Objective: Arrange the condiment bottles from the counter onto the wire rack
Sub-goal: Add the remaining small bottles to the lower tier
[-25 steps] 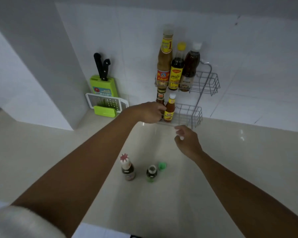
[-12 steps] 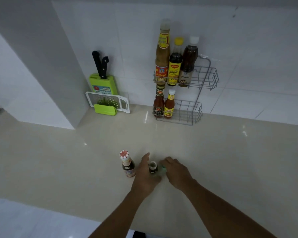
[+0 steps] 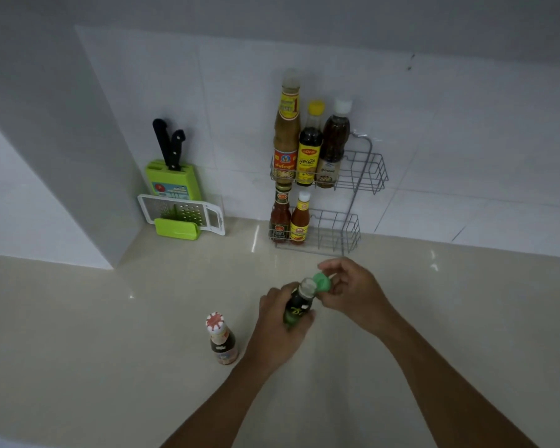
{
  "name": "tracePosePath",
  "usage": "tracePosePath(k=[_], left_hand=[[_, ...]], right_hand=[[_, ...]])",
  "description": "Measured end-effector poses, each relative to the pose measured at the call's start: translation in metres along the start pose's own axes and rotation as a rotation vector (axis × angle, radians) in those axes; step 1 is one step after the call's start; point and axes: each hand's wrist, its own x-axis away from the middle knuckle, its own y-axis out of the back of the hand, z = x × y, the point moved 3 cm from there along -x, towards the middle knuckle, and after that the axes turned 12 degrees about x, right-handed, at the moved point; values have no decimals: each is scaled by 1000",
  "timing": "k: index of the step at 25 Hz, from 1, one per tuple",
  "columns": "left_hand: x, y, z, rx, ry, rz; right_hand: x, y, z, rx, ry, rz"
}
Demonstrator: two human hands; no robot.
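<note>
My left hand (image 3: 277,331) grips a small dark bottle with a green label (image 3: 297,310), lifted off the counter and tilted, its neck uncapped. My right hand (image 3: 353,292) pinches its green cap (image 3: 322,281) right beside the bottle's mouth. A small brown bottle with a red-and-white cap (image 3: 222,339) stands on the counter just left of my left hand. The two-tier wire rack (image 3: 364,176) stands against the wall; its upper tier holds three tall bottles (image 3: 309,156), its lower tier two red sauce bottles (image 3: 290,218) on the left side.
A green knife block with two black-handled knives (image 3: 172,176) and a white grater on a green holder (image 3: 181,215) sit left of the rack by a wall corner. The beige counter (image 3: 110,334) spreads all around.
Both hands came back from the rack to the counter. The left picked up the green-labelled bottle, the right picked up the green cap, and both now hold them raised together.
</note>
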Motion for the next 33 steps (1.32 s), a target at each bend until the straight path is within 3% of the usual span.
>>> tracePosePath(k=[5,8,10,13,19,21,22,25,27,30,33], left_hand=[[-40,19,-87,-210,-92,107],[-53,39,-117,-485,-100,121],[-62,51,-127,-517,-50,167],[-74,62,-129,-199,86,370],[-75,68,-124,301,433,894],[-78,67,-118,318,428,868],[-81,65,-116,214,334,771],[-85,57,-123,-421,-125,339],[-80,50,-134,-671,-259,131],[-84,45,-131,-455,-127,171],[-95,52,-120,-63,93,361]], right_hand=[[-14,58,68,-52,269,80],[-16,67,91,115,427,83],[-15,68,105,213,537,12],[-16,67,115,284,688,-65],[-15,55,130,348,891,20],[-22,60,133,401,786,118],[-27,64,133,420,644,186],[-34,62,129,336,214,235],[-36,57,122,333,-49,227],[-42,65,116,401,-173,263],[-46,77,122,325,186,187]])
